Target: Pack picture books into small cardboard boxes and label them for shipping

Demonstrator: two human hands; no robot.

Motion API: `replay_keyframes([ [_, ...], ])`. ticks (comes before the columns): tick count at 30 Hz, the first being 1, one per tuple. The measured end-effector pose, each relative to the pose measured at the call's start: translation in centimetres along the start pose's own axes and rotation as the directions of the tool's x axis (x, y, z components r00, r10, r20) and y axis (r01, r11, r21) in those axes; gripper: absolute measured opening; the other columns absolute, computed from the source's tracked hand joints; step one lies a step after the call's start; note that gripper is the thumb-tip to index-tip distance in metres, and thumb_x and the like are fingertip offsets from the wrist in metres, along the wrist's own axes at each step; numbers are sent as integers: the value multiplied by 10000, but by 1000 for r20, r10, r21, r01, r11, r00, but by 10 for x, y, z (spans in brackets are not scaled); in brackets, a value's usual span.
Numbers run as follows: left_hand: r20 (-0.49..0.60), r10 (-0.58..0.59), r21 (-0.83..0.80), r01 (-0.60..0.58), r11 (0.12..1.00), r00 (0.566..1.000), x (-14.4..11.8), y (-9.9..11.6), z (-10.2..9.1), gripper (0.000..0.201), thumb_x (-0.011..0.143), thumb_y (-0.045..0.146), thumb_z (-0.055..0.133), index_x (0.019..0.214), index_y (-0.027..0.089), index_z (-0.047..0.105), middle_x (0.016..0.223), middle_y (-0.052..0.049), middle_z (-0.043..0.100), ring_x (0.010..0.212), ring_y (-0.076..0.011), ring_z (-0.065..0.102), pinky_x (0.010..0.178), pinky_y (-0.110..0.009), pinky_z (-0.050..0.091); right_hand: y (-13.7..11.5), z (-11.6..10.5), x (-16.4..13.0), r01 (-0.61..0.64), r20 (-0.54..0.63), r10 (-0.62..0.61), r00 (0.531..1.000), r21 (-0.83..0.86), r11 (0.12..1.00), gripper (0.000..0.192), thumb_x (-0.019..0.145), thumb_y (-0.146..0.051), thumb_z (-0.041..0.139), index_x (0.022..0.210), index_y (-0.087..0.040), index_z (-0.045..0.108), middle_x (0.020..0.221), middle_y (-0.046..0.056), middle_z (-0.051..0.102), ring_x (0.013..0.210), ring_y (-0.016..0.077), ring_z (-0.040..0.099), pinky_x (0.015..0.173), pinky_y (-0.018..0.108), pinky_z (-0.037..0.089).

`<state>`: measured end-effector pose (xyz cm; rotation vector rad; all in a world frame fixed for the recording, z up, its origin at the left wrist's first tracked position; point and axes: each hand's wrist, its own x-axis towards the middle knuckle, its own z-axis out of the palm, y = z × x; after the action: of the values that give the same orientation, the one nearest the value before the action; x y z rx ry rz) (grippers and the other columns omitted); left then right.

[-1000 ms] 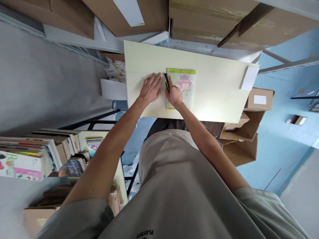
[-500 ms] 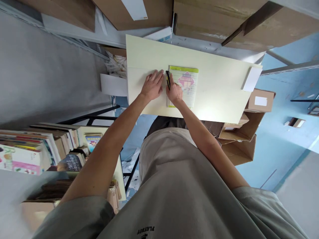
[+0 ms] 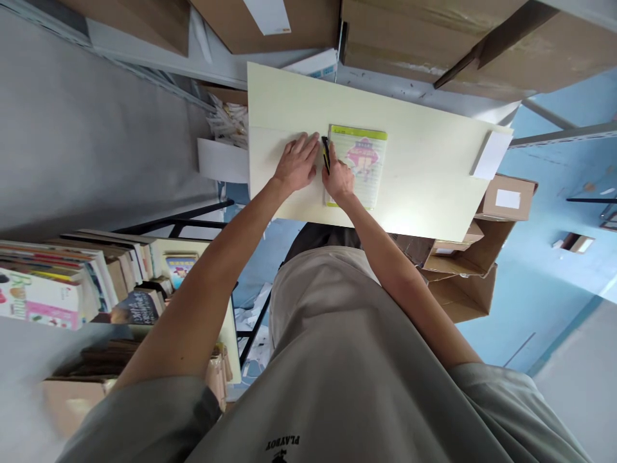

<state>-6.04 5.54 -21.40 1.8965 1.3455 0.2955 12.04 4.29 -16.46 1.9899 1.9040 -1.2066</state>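
My left hand (image 3: 297, 161) lies on the pale cream board (image 3: 429, 161), fingers stretched out, close to the left side of a book. This book (image 3: 370, 177) has a pale green lined cover, a bright green band along the far edge and a pink emblem; it lies flat and looks glossy. Over its left edge, my right hand (image 3: 340, 180) grips a slim black and yellow tool that looks like a box cutter (image 3: 326, 153), the index finger stretched along it. The cutter's tip points away from me, and its lower part is hidden in the hand.
A small white block (image 3: 491, 155) lies at the board's right end. Cardboard boxes (image 3: 414, 45) fill the shelf behind. Open cartons (image 3: 463, 292) stand below right. To the left are a white bin (image 3: 224, 161) of crumpled scraps and a shelf of books (image 3: 53, 273).
The view has shifted slightly. Both hands, the book and the box cutter keep nearly the same places relative to each other.
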Motion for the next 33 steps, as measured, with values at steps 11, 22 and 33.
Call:
replay_keyframes([
  [11, -11, 3, -22, -4, 1000, 1000, 1, 0, 1, 852, 1051, 603, 574, 1821, 241, 542, 1926, -130, 500, 1867, -450, 302, 1526, -722, 220, -5, -4, -18, -36, 24, 37, 999, -63, 997, 780, 1238, -251, 363, 1964, -101, 118, 1548, 277, 744, 1397, 390, 771, 1196, 561, 627],
  [22, -51, -3, -7, 2, 1000, 999, 1, 3, 4, 840, 1032, 564, 536, 1808, 244, 566, 1913, -97, 524, 1906, -393, 200, 1547, -705, 188, -3, 6, -29, -41, -3, 41, 999, -48, 998, 768, 1267, -331, 378, 1971, -129, 149, 1544, 286, 766, 1384, 408, 791, 1184, 571, 627],
  [33, -8, 25, -14, -25, 1000, 1000, 3, -4, 6, 855, 1028, 534, 565, 1810, 188, 571, 1925, -135, 496, 1897, -416, 230, 1555, -713, 159, -6, 13, -47, -59, 22, 60, 998, -42, 997, 811, 1212, -267, 370, 1973, -117, 134, 1583, 291, 761, 1372, 409, 793, 1185, 566, 620],
])
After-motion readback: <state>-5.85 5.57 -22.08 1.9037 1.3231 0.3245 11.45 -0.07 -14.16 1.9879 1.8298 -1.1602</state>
